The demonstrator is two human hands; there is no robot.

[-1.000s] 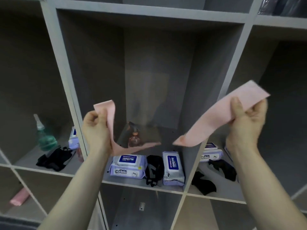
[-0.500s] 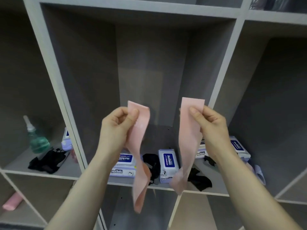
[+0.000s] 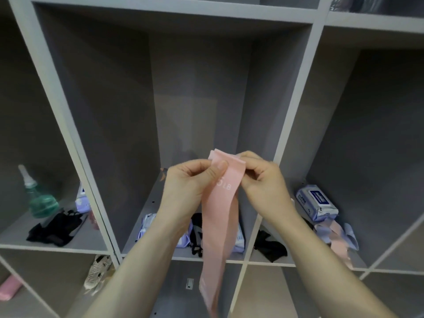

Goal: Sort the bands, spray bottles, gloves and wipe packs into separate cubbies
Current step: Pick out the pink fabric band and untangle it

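The left hand (image 3: 190, 182) and right hand (image 3: 261, 180), apart a moment ago, now meet before the middle cubby (image 3: 195, 88), both pinching the pink band (image 3: 220, 216), seemingly doubled, hanging down.

Both forearms are bare, with no sleeves, rings or watch.
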